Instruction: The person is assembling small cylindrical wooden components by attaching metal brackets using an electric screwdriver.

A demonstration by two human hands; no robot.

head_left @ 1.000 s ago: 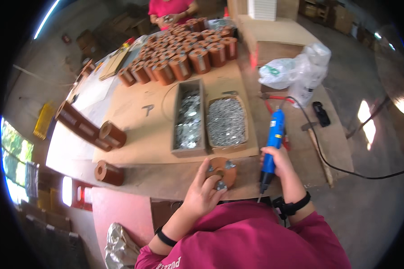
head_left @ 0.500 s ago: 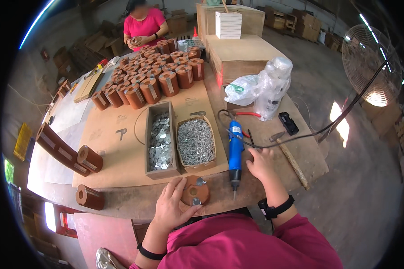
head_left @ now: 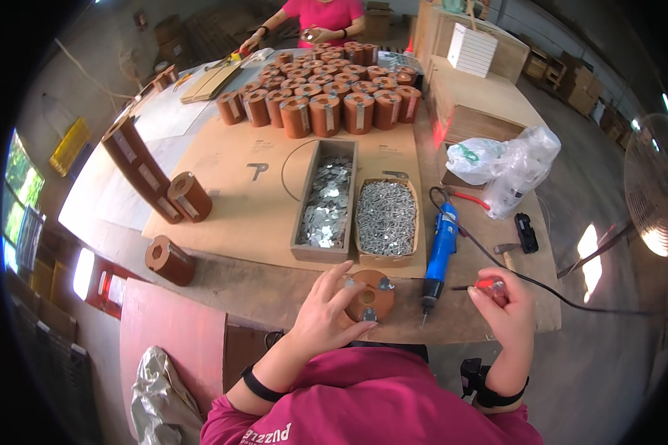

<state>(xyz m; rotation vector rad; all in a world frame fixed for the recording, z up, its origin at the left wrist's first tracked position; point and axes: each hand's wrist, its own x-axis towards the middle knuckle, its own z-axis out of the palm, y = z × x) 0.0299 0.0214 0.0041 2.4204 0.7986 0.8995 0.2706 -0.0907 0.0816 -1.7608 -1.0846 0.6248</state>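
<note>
At the table's near edge stands a reddish-brown cylinder point(head_left: 379, 302) with a central hole, seen from above. Several small metal plates lie around its top rim. My left hand point(head_left: 325, 305) holds its left side between thumb and forefinger, the other fingers stretched out. My right hand point(head_left: 511, 311) is closed round the red handle of a screwdriver point(head_left: 488, 284), its dark shaft pointing left. Between the hands lies a blue power screwdriver point(head_left: 441, 241), its bit toward me. A wooden box point(head_left: 298, 236) of flat metal plates and a carton point(head_left: 416, 241) of screws stand beyond the cylinder.
Many brown cylinders point(head_left: 325, 111) stand across the table, with a few more point(head_left: 169, 259) at the left. A black cable point(head_left: 542, 280) crosses the right side near a hammer point(head_left: 506, 251) and plastic bags point(head_left: 523, 167). Across the table, a person in pink point(head_left: 323, 13) handles a piece.
My right hand has picked up the red-handled screwdriver. The left hand stays at the cylinder, fingers shifted along its rim. The view has turned left, so the scene sits further right.
</note>
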